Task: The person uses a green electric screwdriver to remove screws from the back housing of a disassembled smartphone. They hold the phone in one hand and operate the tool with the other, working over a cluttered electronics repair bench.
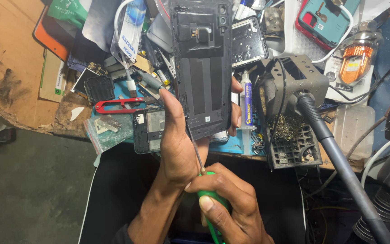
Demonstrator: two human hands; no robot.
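Note:
My left hand (177, 144) holds a black phone back cover (202, 63) upright, inner side facing me, with the thumb along its left edge and fingertips showing at its right edge. My right hand (224, 203) grips a green-handled screwdriver (211, 199) just below. Its thin metal shaft (194, 147) runs up to the cover's lower left edge, beside my left thumb.
The cluttered bench edge (46, 122) holds red-handled cutters (116, 105), a phone frame (147, 130), a syringe tube (246, 106), a soldering iron stand (292, 117) with its dark handle (335, 153), a teal phone case (328, 18) and a small bulb (357, 56). Dark floor lies at the left.

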